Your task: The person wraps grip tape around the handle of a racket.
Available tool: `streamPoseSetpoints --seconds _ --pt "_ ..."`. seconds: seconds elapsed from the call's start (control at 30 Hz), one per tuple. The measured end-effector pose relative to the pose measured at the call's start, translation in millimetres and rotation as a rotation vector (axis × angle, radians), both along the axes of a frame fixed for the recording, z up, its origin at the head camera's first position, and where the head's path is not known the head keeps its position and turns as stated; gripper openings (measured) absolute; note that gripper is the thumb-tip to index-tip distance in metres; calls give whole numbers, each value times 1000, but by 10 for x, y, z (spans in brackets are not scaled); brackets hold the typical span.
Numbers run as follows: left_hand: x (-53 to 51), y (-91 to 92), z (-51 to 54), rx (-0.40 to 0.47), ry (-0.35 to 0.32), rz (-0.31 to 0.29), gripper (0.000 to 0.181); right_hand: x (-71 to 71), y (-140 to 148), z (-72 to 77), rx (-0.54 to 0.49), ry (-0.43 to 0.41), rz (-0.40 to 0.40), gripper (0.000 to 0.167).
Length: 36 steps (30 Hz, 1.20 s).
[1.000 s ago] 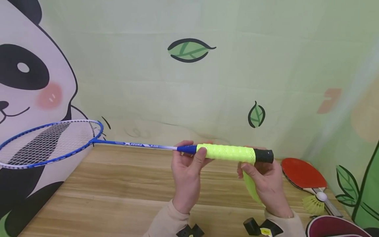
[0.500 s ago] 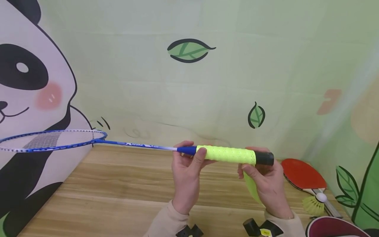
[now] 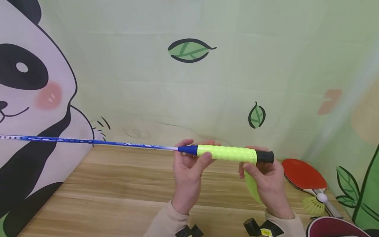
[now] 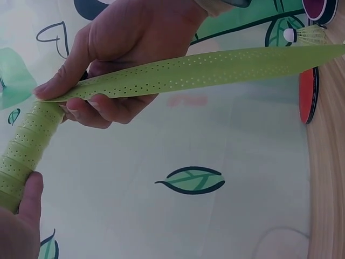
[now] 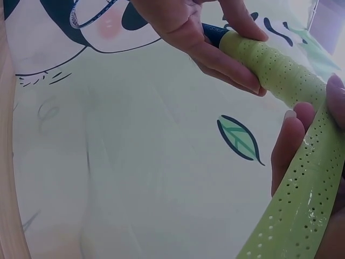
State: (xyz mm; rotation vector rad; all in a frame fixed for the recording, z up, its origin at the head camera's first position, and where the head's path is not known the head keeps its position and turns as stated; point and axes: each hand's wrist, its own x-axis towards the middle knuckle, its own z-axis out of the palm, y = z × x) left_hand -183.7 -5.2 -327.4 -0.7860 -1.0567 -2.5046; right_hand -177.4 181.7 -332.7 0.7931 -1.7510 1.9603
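Badminton racket, held up above the table, long axis running left-right across the scene, butt end to the right and a touch nearer. Left hand grips it where the blue cone meets the yellow-green wrap, thumb on the near side, fingers behind. Right hand is at the other end, pinching the loose strip between thumb and fingers, just below the handle.

Key relation: the wrap's right edge against the black end. That end sticks out bare, right of the edge; strip comes off there toward the near side, crosswise to the handle. Right hand is the nearer one to it, left hand well apart at the cone.

Views differ: head view loses the strip behind the right hand; left wrist view shows it stretched out long, perforated, narrowing to a point. Head view has the racket head edge-on, strings not readable; right wrist view catches only a bit of its frame, but shows the left fingers along the wrap from the other side.

Right side of table: red paddle, shuttlecock, dark red case at the near edge, partly cut off
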Motion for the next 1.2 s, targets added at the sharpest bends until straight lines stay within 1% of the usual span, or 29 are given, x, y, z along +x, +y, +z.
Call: streamPoseSetpoints --seconds 0.07,0.13,0.33,0.43,0.6,0.7,0.93,1.2 --pt "1 -3 2 0 -10 19 44 1 -3 2 13 -18 -12 38" --pt "2 -5 4 1 -19 33 42 0 -4 7 24 -17 -17 38" --pt "4 -7 3 -2 -45 66 40 -1 -1 10 18 22 8 35" --pt "3 -9 4 -12 -57 79 39 1 2 8 15 27 17 35" --pt "-1 -14 8 -24 -74 102 38 17 10 13 49 -13 -20 35" --pt "2 -15 18 -21 -86 112 37 19 12 16 59 -24 -29 35" --pt "6 -11 29 -4 -114 125 36 14 1 12 37 15 -10 33" --pt "-1 -6 23 5 -134 136 34 25 -1 14 12 24 13 45"
